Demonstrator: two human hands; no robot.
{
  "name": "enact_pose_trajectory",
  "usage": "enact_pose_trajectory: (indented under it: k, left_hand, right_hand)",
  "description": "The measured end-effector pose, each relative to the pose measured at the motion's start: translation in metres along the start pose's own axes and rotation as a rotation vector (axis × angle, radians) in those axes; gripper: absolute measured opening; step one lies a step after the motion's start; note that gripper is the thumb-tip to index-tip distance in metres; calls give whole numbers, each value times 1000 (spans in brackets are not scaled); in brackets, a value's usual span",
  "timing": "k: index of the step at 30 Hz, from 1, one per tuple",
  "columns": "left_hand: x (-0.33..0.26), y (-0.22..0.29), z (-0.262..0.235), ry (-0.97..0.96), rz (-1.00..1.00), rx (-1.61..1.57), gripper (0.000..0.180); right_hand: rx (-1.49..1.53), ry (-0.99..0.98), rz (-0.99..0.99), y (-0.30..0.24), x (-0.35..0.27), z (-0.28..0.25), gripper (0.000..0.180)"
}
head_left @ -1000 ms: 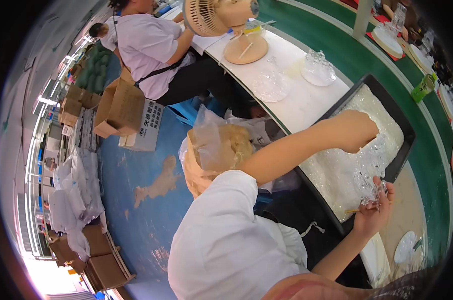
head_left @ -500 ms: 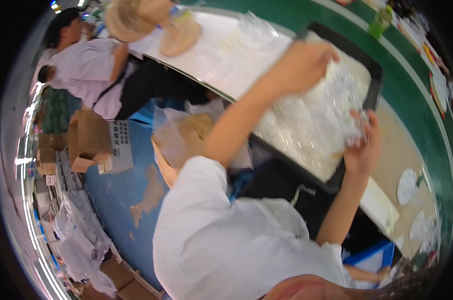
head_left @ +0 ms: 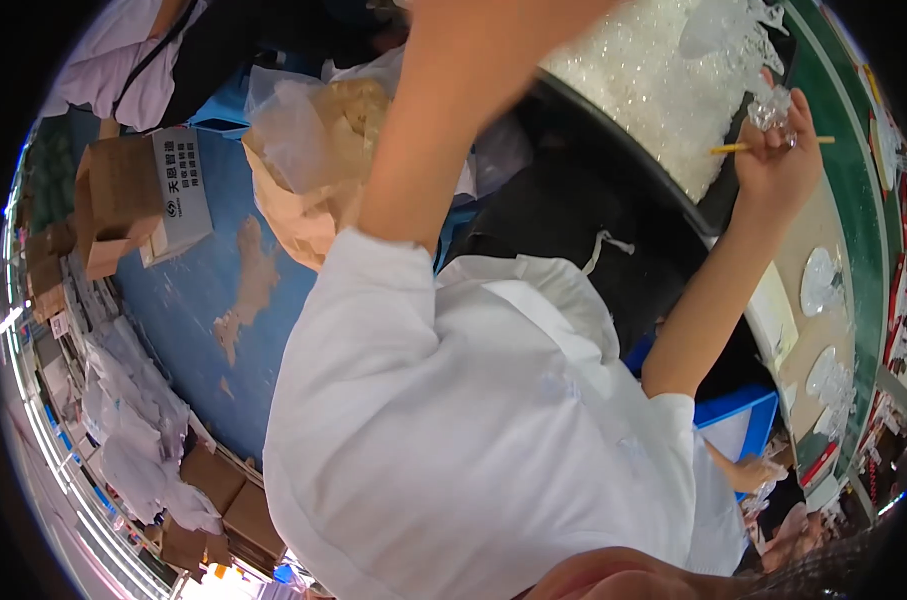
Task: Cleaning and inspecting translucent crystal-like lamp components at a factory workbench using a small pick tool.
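A: Where do we have the clear, shiny, knobbly piece [head_left: 770, 108]?

B: In our bare right hand [head_left: 776, 148], raised beside the right edge of the shallow black tray [head_left: 628, 150]. Our fingers curl in around it, and the same hand holds a thin yellow stick [head_left: 728, 149] crosswise, its ends poking out on both sides.

A: And our left hand?

B: We see just our bare left forearm [head_left: 438, 130], running out at the top of the view. We cannot tell whether that grip is wide, narrow or holding something.

A: What fills the tray?

B: Loose white, glittering granules [head_left: 643, 90].

A: And farther out?

B: Right of the tray, on the beige work surface [head_left: 811, 222], we see clear shiny pieces [head_left: 821, 283], with a green strip [head_left: 868, 265] beyond. To our left are a tan paper bag [head_left: 285, 205] with translucent plastic at its mouth, and an open brown cardboard box [head_left: 123, 190] against a white printed box [head_left: 183, 190] on the blue floor [head_left: 178, 310].
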State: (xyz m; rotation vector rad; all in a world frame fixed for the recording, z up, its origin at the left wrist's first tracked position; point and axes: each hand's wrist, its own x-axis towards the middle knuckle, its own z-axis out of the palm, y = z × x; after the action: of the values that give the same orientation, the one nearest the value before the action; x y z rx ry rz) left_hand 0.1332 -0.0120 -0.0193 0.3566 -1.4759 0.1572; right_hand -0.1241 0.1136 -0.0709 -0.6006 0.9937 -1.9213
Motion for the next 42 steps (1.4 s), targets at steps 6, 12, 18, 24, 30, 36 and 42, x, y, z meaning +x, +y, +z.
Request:
enact_pose_trajectory:
  k: [6,12,18,24,30,36,42]
  left_hand:
    - [-127,180,-66,-1002,184,-868,11]
    - [-281,-21,-100,-1732,-569,743,33]
    - [-198,173,-38,-1595,-396,-138,26]
    - [-274,239,9,-1663,358,-736,54]
    - [-325,156,47,-1514,-479,236,62]
    - [-307,113,24,-1830,-279,-257,55]
    - [-309,10,-11,-1723,-508,576,43]
  right_hand:
    - [176,-154,78,0,24,-18,23]
    - [250,255,94,17,16,10,17]
    - [81,-28,19,-3,8,10,14]
    - [71,-23,13,-5,16,-14,22]
    - [41,-61,60,-3,15,-7,26]
    - [51,-101,113,-9,2,7,31]
    - [-94,146,15,-6,-15,17,30]
